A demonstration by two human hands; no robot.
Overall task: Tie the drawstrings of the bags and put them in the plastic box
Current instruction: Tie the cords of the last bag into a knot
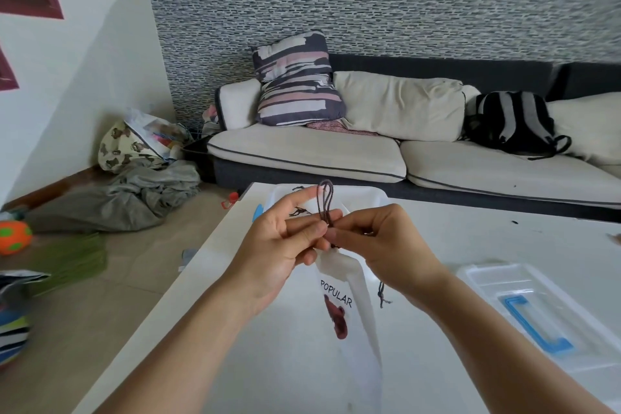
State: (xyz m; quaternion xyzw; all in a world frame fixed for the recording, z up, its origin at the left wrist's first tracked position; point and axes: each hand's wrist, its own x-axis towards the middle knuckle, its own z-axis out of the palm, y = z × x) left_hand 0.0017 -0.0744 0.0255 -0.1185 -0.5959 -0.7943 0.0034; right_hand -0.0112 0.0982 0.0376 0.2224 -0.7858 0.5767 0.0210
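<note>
Both hands are raised over the tabletop (pixel 470 245): the left hand (pixel 285 239) and right hand (pixel 376 239) pinch the drawstring (pixel 325 202) loops of a white bag (pixel 349 299), knot apparently unfinished. The plastic box (pixel 369 193) at the far edge seems to hold one bag; its lid (pixel 537 309) lies at the right.

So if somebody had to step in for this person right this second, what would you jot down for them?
Left hand: pinching the dark drawstring, loop sticking up.
Right hand: pinching the same drawstring just beside it.
The white bag hangs below both hands over the white table.
The plastic box sits behind the hands; it seems to hold a bag already. Its lid lies to the right.
Done: knot begun.
Left: finish the knot, put the bag in the box.
</note>
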